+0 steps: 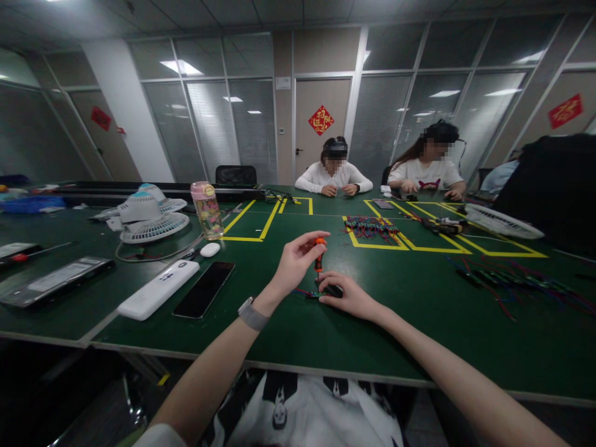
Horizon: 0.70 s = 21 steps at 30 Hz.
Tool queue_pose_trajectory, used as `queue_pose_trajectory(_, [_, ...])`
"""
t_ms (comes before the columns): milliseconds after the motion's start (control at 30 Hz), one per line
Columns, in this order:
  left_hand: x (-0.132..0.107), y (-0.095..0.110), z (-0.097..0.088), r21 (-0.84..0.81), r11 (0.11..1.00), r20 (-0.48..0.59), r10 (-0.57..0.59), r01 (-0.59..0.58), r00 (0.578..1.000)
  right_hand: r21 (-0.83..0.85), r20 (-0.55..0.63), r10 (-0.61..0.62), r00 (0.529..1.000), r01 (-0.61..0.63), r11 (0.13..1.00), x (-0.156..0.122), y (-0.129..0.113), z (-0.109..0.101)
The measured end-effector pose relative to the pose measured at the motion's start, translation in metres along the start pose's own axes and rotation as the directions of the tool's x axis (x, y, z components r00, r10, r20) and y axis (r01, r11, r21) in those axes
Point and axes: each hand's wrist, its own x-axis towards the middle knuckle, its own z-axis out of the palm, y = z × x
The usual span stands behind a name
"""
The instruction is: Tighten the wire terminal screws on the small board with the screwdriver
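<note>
The left hand [307, 253] is wrapped round an upright screwdriver [319, 261], set over a small wired board [313, 295] held on the worktop [263, 332] by the right hand [348, 294]. Work seems partway (what remains cannot be told). Moving room is offered between phone [205, 290] and hands, then towards the loose boards [524, 280]; the near edge is well apart.

I see a big green table [419, 298] with yellow tape [242, 239] stuck on it. To the left of the left hand [300, 257] lie a black phone [205, 288] and a long white thing [159, 290], and past them stands a pink-topped bottle [207, 211]. Past the right hand [347, 297] is a messy bunch of wires [371, 228], and another wire pile [516, 279] lies farther to its right.
</note>
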Motion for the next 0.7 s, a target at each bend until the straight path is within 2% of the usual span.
queue_pose_trajectory(100, [-0.0009, -0.0017, 0.0005, 0.179, 0.982, -0.098, 0.085, -0.066, 0.992, -0.007, 0.001, 0.0, 1.0, 0.0, 1.0, -0.0002, 0.0005, 0.0001])
queue_pose_trajectory(167, [-0.0015, -0.0022, 0.001, 0.233, 0.966, -0.113, 0.138, -0.108, 0.984, -0.011, 0.0, 0.0, 1.0, 0.0, 1.0, -0.0002, 0.0004, 0.0001])
queue_pose_trajectory(233, [-0.0016, -0.0015, 0.0014, 0.165, 0.981, -0.056, 0.112, -0.102, 0.992, -0.012, -0.004, 0.001, 1.0, -0.002, 1.0, -0.0001, -0.0001, 0.0001])
queue_pose_trajectory(333, [-0.0012, 0.0006, 0.0019, -0.012, 1.0, 0.078, 0.018, -0.017, 0.997, -0.001, -0.009, 0.002, 1.0, -0.002, 1.0, 0.0, -0.0008, -0.0003])
queue_pose_trajectory(400, [-0.001, 0.001, 0.002, -0.037, 0.999, 0.086, 0.001, 0.002, 0.996, 0.005, -0.008, 0.0, 1.0, 0.0, 1.0, 0.0001, -0.0011, -0.0005])
queue_pose_trajectory(467, [-0.0013, 0.0005, 0.0019, 0.039, 0.999, 0.027, 0.033, -0.034, 0.999, 0.005, -0.005, -0.002, 1.0, 0.002, 1.0, 0.0002, -0.0012, -0.0005])
queue_pose_trajectory(567, [-0.0035, 0.0007, 0.0008, 0.277, 0.951, -0.055, 0.161, -0.14, 0.985, -0.003, -0.002, 0.002, 1.0, -0.002, 1.0, 0.0001, -0.0016, -0.0004])
queue_pose_trajectory(633, [-0.0054, 0.0026, -0.0005, 0.431, 0.879, -0.02, 0.237, -0.206, 0.971, -0.007, 0.0, 0.008, 1.0, -0.008, 1.0, 0.0, -0.002, -0.0004])
queue_pose_trajectory(700, [-0.0067, 0.0051, -0.002, 0.534, 0.807, 0.057, 0.261, -0.25, 0.964, -0.009, 0.001, 0.011, 1.0, -0.011, 1.0, 0.0, -0.0022, -0.0004])
